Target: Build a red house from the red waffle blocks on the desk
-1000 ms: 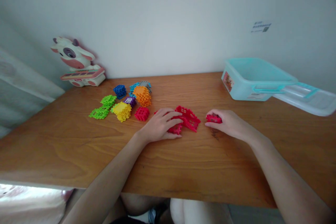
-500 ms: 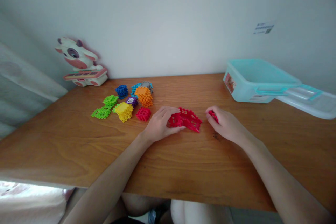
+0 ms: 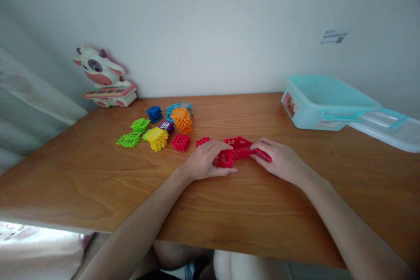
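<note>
Both of my hands meet over a red assembly of lattice pieces [image 3: 236, 149] on the wooden table [image 3: 210, 201]. My left hand [image 3: 205, 162] curls around its left end. My right hand [image 3: 278, 161] pinches a flat red piece against its right end. A small loose red piece [image 3: 202, 141] lies just behind my left hand, and a red cube [image 3: 181, 142] sits further left.
Left of the hands lie yellow [image 3: 156, 138], orange [image 3: 181, 120], green [image 3: 133, 133], blue [image 3: 154, 113], purple [image 3: 166, 126] and teal block clusters. A cow-shaped toy [image 3: 103, 78] leans on the wall. A light blue plastic box [image 3: 323, 101] and its lid [image 3: 390, 124] stand at the right.
My right hand has moved left with its red piece, from apart to against the red assembly. My left hand has shifted its hold on the assembly's left end.
</note>
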Demonstrator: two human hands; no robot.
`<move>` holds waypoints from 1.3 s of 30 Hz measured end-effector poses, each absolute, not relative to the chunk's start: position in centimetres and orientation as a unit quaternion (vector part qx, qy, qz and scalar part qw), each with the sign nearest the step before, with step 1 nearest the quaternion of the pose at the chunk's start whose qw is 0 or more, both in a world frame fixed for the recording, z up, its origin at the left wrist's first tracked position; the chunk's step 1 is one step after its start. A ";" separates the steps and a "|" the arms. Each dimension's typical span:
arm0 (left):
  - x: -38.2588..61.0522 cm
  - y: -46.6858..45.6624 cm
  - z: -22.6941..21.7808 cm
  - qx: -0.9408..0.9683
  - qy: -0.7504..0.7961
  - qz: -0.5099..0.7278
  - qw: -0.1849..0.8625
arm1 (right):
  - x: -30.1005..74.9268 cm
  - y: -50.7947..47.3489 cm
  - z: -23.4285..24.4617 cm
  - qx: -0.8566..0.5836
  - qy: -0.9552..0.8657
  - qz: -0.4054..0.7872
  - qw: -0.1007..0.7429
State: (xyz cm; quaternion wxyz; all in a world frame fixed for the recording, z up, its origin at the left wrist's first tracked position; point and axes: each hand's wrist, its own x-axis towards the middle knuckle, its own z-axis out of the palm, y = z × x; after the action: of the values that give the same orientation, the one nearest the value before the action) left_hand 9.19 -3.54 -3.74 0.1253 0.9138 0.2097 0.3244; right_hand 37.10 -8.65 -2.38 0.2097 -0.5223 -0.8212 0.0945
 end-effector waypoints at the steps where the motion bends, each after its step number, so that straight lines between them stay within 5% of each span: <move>1: 9.2 -3.6 -3.8 0.913 0.208 0.327 0.126 | 37.4 -8.5 -2.5 -0.527 -0.819 0.089 0.209; 11: 9.6 -3.2 -3.9 0.887 0.275 0.363 0.080 | 36.8 -8.7 -2.3 -0.533 -0.804 0.095 0.245; 26: 9.5 -3.3 -4.0 0.960 0.197 0.192 0.049 | 38.7 -7.9 -2.4 -0.562 -0.774 0.014 0.292; 39: 10.1 -3.5 -4.3 0.928 0.215 0.298 0.058 | 35.6 -8.7 -3.5 -0.488 -0.813 0.038 0.315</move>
State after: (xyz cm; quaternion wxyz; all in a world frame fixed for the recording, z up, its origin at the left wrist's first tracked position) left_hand 10.06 -3.50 -4.34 0.0585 0.9284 0.2149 0.2976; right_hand 35.62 -8.72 -3.55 0.3149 -0.4876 -0.8134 0.0381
